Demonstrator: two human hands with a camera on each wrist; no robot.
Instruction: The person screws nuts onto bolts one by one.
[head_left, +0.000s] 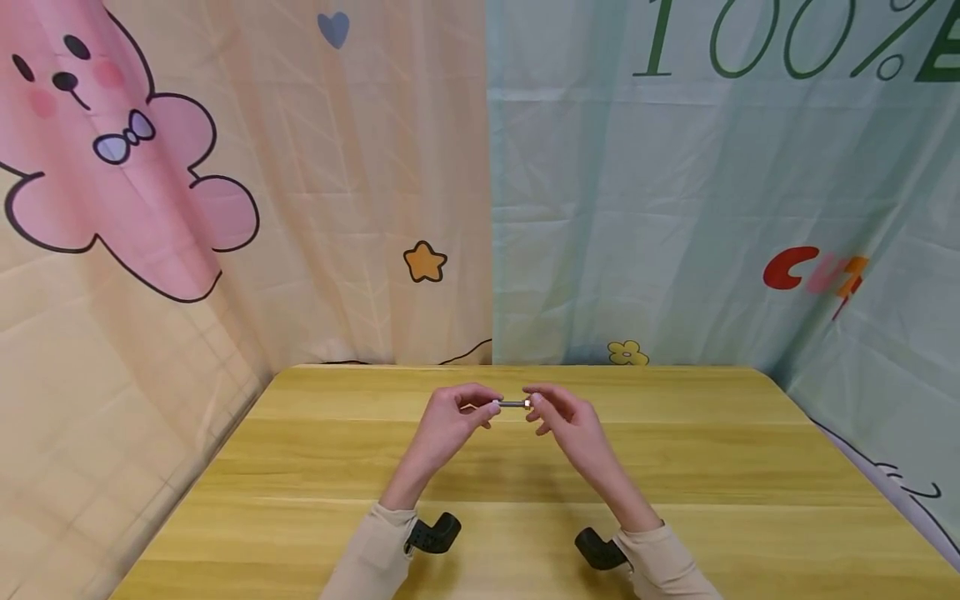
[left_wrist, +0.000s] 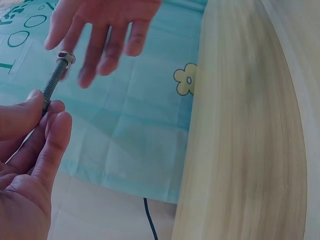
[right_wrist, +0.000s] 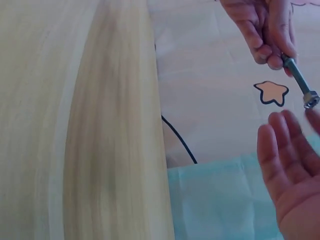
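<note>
Room over table (head_left: pixel 712 450) both sides; bolt (head_left: pixel 513 404) bars gap between left grip (head_left: pixel 453 417), right grip (head_left: pixel 568 419).

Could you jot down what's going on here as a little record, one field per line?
Left hand: the left hand pinches one end of the bolt
Right hand: the right hand is at the other end, fingers spread; whether it touches the nut is unclear
Nut: on the bolt's end away from the left hand
Bolt: held in the air, above the table
Table: pale wood
Backdrop: printed cloth, with a star and a flower
</note>
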